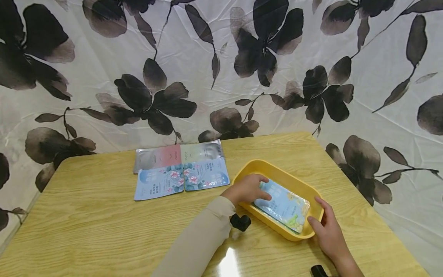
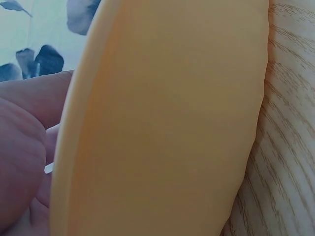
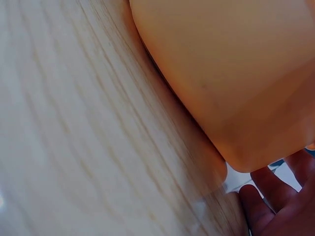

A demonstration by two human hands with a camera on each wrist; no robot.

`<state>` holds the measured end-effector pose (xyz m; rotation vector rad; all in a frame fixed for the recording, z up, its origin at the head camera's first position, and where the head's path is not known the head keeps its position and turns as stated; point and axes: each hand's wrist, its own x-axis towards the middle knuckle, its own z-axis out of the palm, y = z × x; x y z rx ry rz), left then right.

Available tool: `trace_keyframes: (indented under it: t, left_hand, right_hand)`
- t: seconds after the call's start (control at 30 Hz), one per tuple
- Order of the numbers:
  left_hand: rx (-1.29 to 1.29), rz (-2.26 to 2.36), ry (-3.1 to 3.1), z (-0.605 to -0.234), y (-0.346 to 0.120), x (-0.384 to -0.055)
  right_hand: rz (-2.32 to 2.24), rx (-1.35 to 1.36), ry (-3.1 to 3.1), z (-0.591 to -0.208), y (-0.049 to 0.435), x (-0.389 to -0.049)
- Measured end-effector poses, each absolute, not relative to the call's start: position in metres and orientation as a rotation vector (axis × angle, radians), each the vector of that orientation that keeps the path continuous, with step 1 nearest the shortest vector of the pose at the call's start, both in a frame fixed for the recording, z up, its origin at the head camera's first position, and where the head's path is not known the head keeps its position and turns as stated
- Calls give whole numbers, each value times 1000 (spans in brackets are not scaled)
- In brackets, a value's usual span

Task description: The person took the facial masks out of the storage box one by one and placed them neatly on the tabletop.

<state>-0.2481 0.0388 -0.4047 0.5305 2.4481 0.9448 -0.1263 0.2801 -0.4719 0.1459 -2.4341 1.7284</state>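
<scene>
A yellow plastic tray (image 1: 287, 175) sits at an angle on the right part of the table. Inside lies a light-blue flat sachet (image 1: 282, 204) with yellow and green print, over another sachet whose edge peeks out below it. My left hand (image 1: 249, 188) reaches over the tray's left end, thumb and index finger apart at the sachet's near-left end; its other fingers are hidden. At the opposite end my right hand (image 1: 330, 234) grips the rim, thumb on the near side and fingers round the outside. The tray's outer wall (image 2: 167, 118) fills most of the left wrist view.
Left of the tray, two blue flowered sachets (image 1: 159, 182) lie side by side. Behind them are a silver-and-pink sachet (image 1: 155, 157) and a silver-and-green sachet (image 1: 202, 152). A flowered cloth (image 1: 221, 69) hangs along the back edge of the wooden table (image 1: 104, 223).
</scene>
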Motion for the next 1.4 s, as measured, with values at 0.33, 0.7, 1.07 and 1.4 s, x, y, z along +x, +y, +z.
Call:
trace_keyframes:
  t: [0.33, 0.7, 1.07, 1.4]
  left_hand:
    - [514, 1153, 2338, -407, 34, -252]
    - [625, 1165, 2312, -408, 34, -253]
    - [624, 1254, 2309, -408, 33, -254]
    - [526, 1385, 2248, -405, 26, -253]
  right_hand:
    - [1761, 183, -2394, -471, 279, -125]
    - [1743, 180, -2409, -474, 281, -126]
    - [1767, 206, -2400, -474, 283, -127]
    - [1728, 130, -2464, -473, 283, -127]
